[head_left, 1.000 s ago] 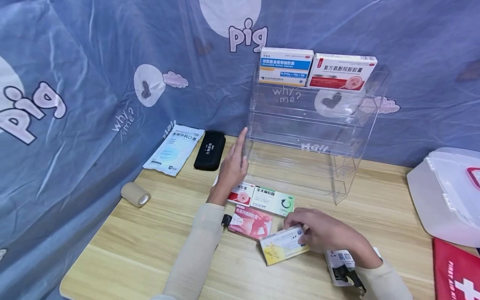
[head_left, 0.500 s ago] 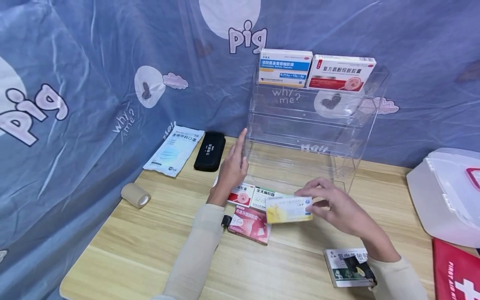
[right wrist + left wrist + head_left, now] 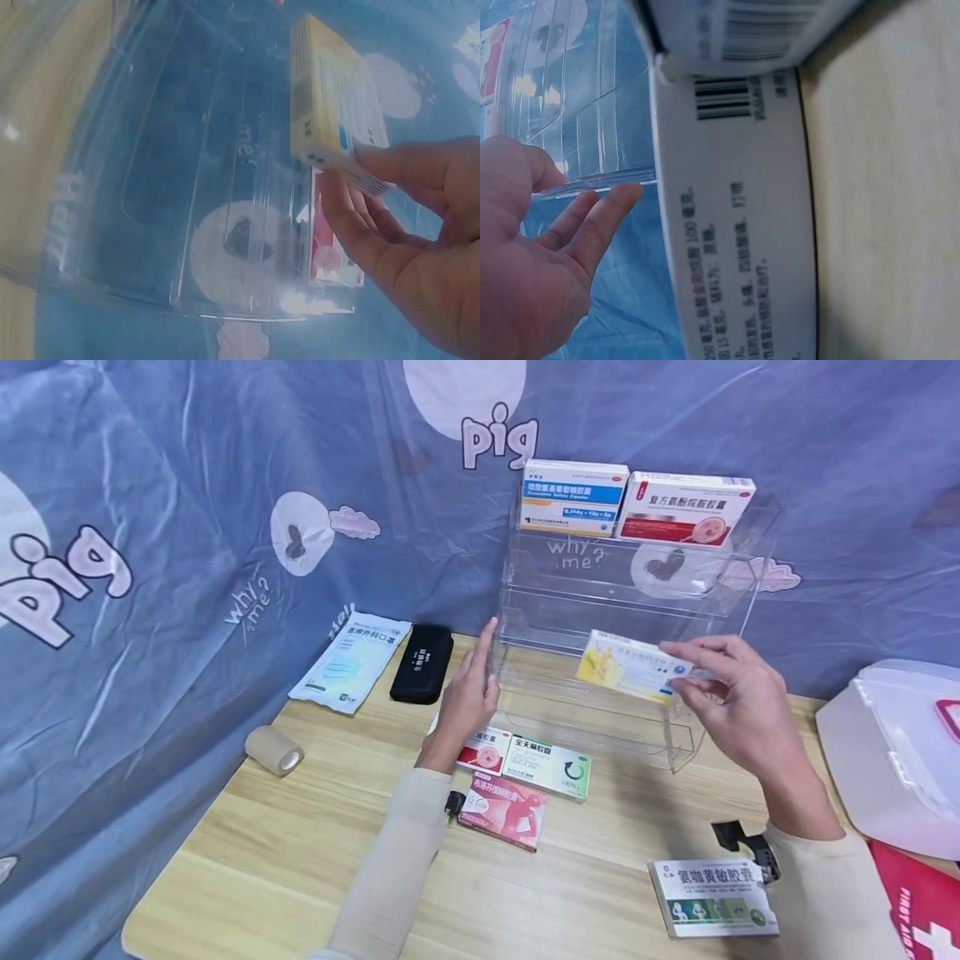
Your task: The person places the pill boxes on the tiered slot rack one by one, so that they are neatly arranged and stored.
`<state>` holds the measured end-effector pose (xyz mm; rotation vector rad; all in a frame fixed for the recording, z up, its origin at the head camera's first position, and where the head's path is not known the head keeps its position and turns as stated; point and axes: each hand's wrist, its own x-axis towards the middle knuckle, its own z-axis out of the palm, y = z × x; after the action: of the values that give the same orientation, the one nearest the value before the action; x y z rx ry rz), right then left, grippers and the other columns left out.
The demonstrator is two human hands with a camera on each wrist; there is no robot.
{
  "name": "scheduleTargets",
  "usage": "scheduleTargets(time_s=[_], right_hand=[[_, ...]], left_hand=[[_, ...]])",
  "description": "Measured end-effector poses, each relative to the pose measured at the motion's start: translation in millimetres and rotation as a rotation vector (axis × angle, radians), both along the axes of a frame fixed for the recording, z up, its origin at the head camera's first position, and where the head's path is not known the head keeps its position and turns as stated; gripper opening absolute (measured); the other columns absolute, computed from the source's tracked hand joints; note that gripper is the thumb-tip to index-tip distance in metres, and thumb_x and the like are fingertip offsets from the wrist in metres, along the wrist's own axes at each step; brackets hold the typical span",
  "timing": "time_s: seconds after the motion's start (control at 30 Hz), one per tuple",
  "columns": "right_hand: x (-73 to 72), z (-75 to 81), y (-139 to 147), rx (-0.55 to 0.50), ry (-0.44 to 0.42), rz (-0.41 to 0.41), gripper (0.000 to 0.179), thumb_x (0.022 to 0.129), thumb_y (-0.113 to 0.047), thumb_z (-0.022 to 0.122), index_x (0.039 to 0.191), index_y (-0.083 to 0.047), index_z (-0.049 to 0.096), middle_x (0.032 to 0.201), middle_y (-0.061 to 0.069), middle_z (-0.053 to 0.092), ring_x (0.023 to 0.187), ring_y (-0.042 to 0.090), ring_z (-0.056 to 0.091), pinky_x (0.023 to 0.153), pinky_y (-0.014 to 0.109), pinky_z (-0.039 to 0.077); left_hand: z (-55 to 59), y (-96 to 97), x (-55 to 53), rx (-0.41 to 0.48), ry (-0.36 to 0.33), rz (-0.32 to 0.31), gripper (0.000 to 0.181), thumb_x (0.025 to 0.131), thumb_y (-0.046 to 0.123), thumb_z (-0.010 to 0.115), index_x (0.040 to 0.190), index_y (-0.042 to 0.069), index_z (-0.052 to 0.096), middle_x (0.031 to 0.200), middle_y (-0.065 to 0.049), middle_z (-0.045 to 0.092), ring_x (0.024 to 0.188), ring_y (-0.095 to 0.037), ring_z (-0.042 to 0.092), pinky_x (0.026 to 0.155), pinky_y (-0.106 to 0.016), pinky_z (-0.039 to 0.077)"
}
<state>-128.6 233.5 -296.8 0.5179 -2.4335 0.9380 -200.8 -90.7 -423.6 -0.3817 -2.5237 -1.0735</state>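
Observation:
In the head view my right hand pinches a yellow-and-white medicine box by its right end. It holds the box in the air before the lower tiers of a clear acrylic display rack. The right wrist view shows the thumb on one face of this medicine box and fingers on the other. My left hand holds the rack's left side panel. Its thumb and fingers lie on either side of that clear edge in the left wrist view. Two boxes, blue-white and red-white, stand on the top tier.
On the table lie a green-white box, a pink box, a partly covered red-white box and another medicine box. Around them are a mask packet, black case, tan roll, white bin and red first-aid pouch.
My right hand has lifted the yellow-and-white medicine box off the table and carried it up and right to the front of the rack. The left hand stays at the rack's side.

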Motion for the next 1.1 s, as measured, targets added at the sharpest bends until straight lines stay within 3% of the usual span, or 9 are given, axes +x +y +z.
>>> scheduleTargets(time_s=[0.1, 0.27, 0.4, 0.5, 0.57, 0.8, 0.9, 1.1], right_hand=[[-10.3, 4.3, 0.6, -0.025, 0.04, -0.092, 0.047, 0.086, 0.014, 0.08, 0.128, -0.006, 0.079, 0.119, 0.014, 0.071, 0.093, -0.026, 0.052, 0.082, -0.006, 0.042], [-30.2, 12.5, -0.9, -0.161, 0.004, -0.217, 0.038, 0.09, 0.01, 0.078, 0.126, 0.004, 0.072, 0.12, 0.019, 0.074, 0.094, -0.025, 0.055, 0.083, -0.003, 0.047], [-47.4, 20.6, -3.9, -0.252, 0.021, -0.287, 0.032, 0.091, 0.007, 0.077, 0.122, 0.006, 0.068, 0.116, -0.001, 0.072, 0.096, -0.02, 0.059, 0.084, 0.001, 0.051], [-58.3, 24.4, -6.4, -0.296, 0.088, -0.294, 0.031, 0.09, 0.007, 0.076, 0.12, 0.007, 0.07, 0.11, -0.022, 0.064, 0.098, -0.017, 0.062, 0.086, 0.003, 0.052], [-63.8, 24.7, -7.9, -0.32, 0.145, -0.283, 0.03, 0.09, 0.009, 0.074, 0.12, 0.009, 0.071, 0.108, -0.027, 0.058, 0.101, -0.014, 0.063, 0.087, 0.004, 0.053], [-74.8, 23.2, -16.7, -0.396, 0.287, -0.287, 0.025, 0.092, 0.014, 0.067, 0.117, 0.016, 0.069, 0.106, -0.026, 0.052, 0.107, -0.005, 0.065, 0.093, 0.012, 0.057], [-86.6, 22.0, -13.8, -0.392, 0.332, -0.292, 0.022, 0.092, 0.013, 0.065, 0.114, 0.014, 0.071, 0.107, -0.029, 0.052, 0.106, -0.004, 0.064, 0.094, 0.014, 0.058], [-111.4, 21.9, -5.1, -0.332, 0.274, -0.285, 0.025, 0.093, 0.013, 0.063, 0.117, 0.012, 0.071, 0.109, -0.029, 0.047, 0.109, -0.006, 0.06, 0.096, 0.013, 0.057]], left_hand=[[-0.9, 0.4, -0.5, 0.003, -0.001, 0.001, 0.091, 0.102, 0.001, 0.058, 0.173, 0.036, 0.014, 0.149, -0.017, 0.059, 0.081, -0.032, 0.059, 0.069, -0.045, 0.056], [-0.2, 0.5, -0.2, 0.001, -0.007, -0.002, 0.091, 0.102, 0.001, 0.058, 0.173, 0.036, 0.013, 0.15, -0.017, 0.059, 0.083, -0.032, 0.06, 0.07, -0.045, 0.056], [0.5, 0.5, 0.2, 0.004, -0.009, -0.003, 0.09, 0.102, 0.001, 0.057, 0.173, 0.034, 0.014, 0.153, -0.018, 0.057, 0.083, -0.033, 0.06, 0.069, -0.046, 0.056], [0.1, 0.3, 0.0, 0.004, -0.015, 0.0, 0.09, 0.102, 0.001, 0.057, 0.173, 0.034, 0.014, 0.154, -0.018, 0.057, 0.084, -0.033, 0.06, 0.07, -0.047, 0.056], [-0.4, 0.4, -0.4, 0.005, -0.021, 0.0, 0.09, 0.102, 0.001, 0.057, 0.173, 0.035, 0.013, 0.155, -0.018, 0.056, 0.086, -0.034, 0.061, 0.072, -0.047, 0.057], [-2.8, 0.9, -1.6, 0.004, -0.007, 0.0, 0.091, 0.102, 0.001, 0.057, 0.173, 0.036, 0.013, 0.155, -0.017, 0.056, 0.087, -0.034, 0.062, 0.073, -0.048, 0.058], [-2.7, 0.0, -1.6, 0.003, -0.006, 0.001, 0.09, 0.103, 0.002, 0.057, 0.173, 0.036, 0.013, 0.157, -0.017, 0.055, 0.086, -0.034, 0.062, 0.072, -0.047, 0.058], [-1.8, 1.4, -1.5, 0.0, -0.006, 0.005, 0.09, 0.103, 0.001, 0.057, 0.173, 0.035, 0.013, 0.158, -0.017, 0.054, 0.084, -0.033, 0.061, 0.07, -0.045, 0.056]])
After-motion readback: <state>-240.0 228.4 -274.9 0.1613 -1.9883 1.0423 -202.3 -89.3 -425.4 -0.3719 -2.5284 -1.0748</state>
